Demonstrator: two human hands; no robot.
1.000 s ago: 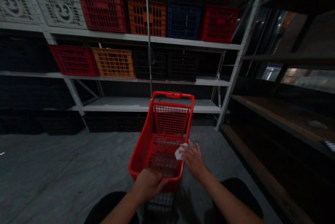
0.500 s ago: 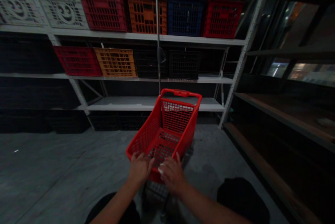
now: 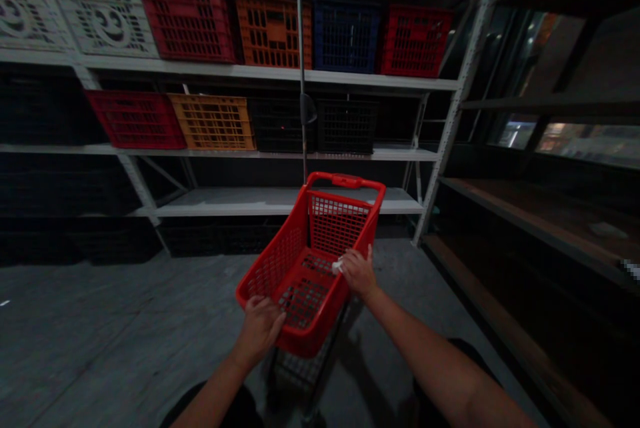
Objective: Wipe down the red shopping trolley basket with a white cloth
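Observation:
A small red plastic shopping cart (image 3: 306, 343) stands in front of me, its handle on the far side and its front end nearest me. My left hand (image 3: 260, 327) grips the near left corner of the rim, fingers hooked over the edge. On the right side rim rests my right hand (image 3: 358, 272), closed around a crumpled white piece, like tissue or cloth (image 3: 338, 266). The basket's slotted floor (image 3: 306, 288) shows between the hands. A thin pole (image 3: 302, 48) rises from the cart's left handle corner.
Behind the cart runs a white metal rack (image 3: 235, 200) bearing red, orange, blue, white and black crates, including an orange crate (image 3: 274, 31). Dark shelving (image 3: 525, 211) stands close on the right. Grey concrete floor (image 3: 100, 335) stretches out to the left.
My right hand has moved from the front rim forward and right along the cart's right side, carrying the white piece. My left hand stays near the left corner. The view has shifted slightly right.

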